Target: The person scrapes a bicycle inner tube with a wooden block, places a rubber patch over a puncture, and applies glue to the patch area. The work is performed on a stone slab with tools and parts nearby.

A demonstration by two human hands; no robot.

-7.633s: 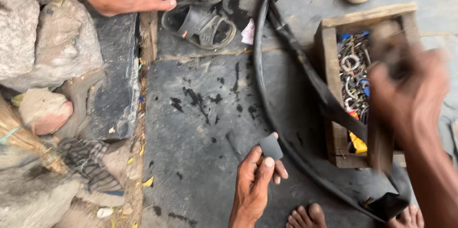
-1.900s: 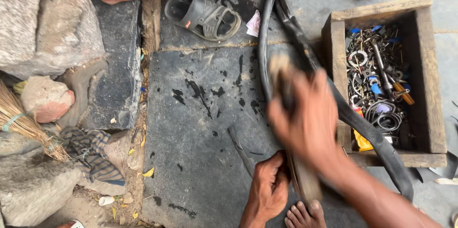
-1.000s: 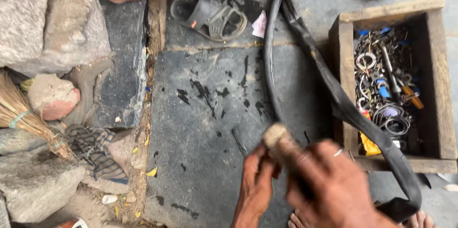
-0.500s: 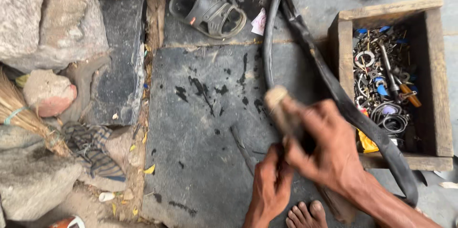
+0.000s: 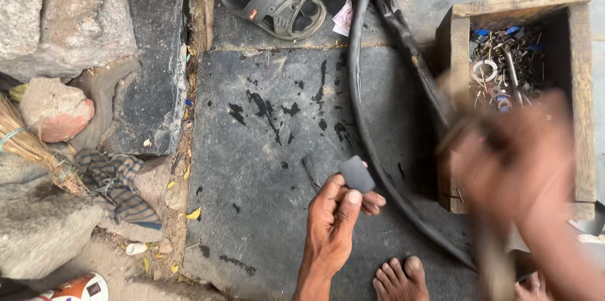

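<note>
The left hand pinches a small dark grey square rubber patch between thumb and fingers, just beside the black rubber inner tube. The right hand is blurred; its grip cannot be told. Beyond it, the open wooden box holds metal rings and small parts.

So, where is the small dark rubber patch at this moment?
In the head view, the rubber patch is low centre, pinched in the left hand, just left of the black inner tube.
</note>
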